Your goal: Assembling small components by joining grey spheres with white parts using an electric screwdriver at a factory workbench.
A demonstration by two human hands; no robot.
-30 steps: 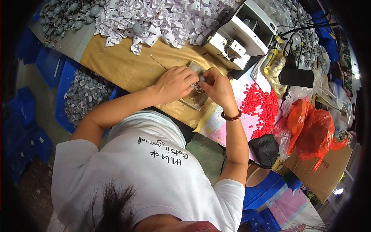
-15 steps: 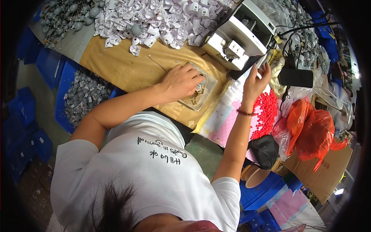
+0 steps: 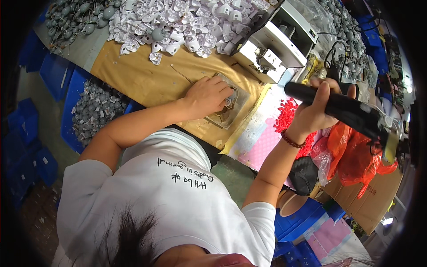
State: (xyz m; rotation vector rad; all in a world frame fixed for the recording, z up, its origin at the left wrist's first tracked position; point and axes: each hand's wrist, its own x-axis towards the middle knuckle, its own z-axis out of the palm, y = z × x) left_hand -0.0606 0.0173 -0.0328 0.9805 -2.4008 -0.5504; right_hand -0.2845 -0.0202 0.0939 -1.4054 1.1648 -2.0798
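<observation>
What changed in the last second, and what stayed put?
The right hand left the jig, swung out to the person's right and took hold of a black tool, now lifted above the red parts. The left hand stayed pressed on the jig on the brown mat; the white parts and the machine did not move.

**Packaging in View**

An orange plastic bag lies crumpled at the right, resting against a flat brown cardboard box with dark printing on its side. Just left of both sits a small black bag. No screens or signs are visible.
</observation>
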